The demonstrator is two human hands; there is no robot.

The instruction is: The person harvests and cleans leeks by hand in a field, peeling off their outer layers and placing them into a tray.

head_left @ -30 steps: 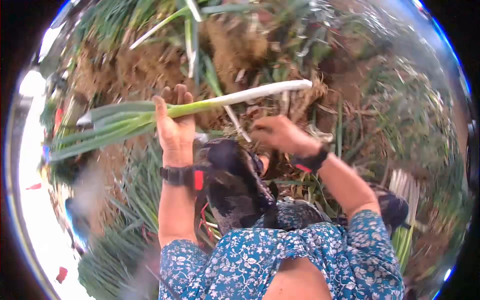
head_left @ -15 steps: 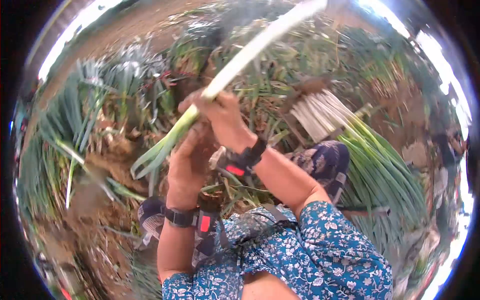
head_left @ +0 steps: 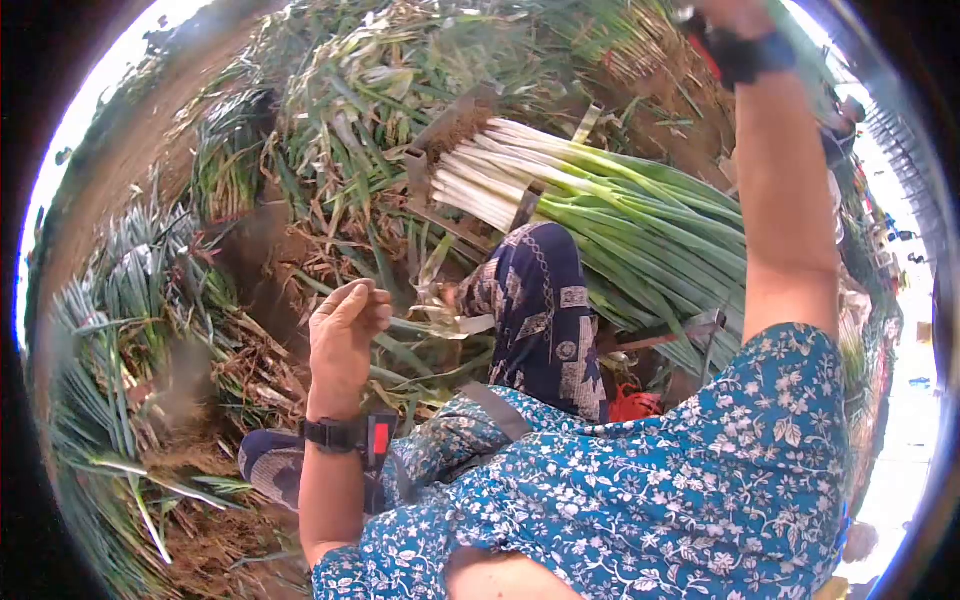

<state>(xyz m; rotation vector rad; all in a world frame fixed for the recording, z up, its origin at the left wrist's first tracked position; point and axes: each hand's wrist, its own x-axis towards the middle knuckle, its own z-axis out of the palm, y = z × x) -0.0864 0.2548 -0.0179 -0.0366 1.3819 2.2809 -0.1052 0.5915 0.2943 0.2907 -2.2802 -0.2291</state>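
My left hand (head_left: 350, 315) is raised in front of my lap, its fingers curled against the thumb with nothing seen between them. My right hand (head_left: 738, 14) is at the top right edge, blurred and partly cut off, so its fingers and anything in them are hidden. Below and left of it, a bundle of long green onions (head_left: 600, 200) lies across a metal frame (head_left: 526, 206), white ends to the left and green leaves to the right. My bent knee is beside the bundle.
Piles of green onions with long leaves (head_left: 95, 390) lie along the left. Loose leaves and trimmings (head_left: 350, 110) cover the ground ahead. Brown soil (head_left: 185, 455) shows at the lower left. Something red (head_left: 633, 403) lies beside my leg.
My right hand has swung from the middle to the upper right edge. The single onion both hands were handling is out of sight. My left hand is apart from it, and the view has turned right.
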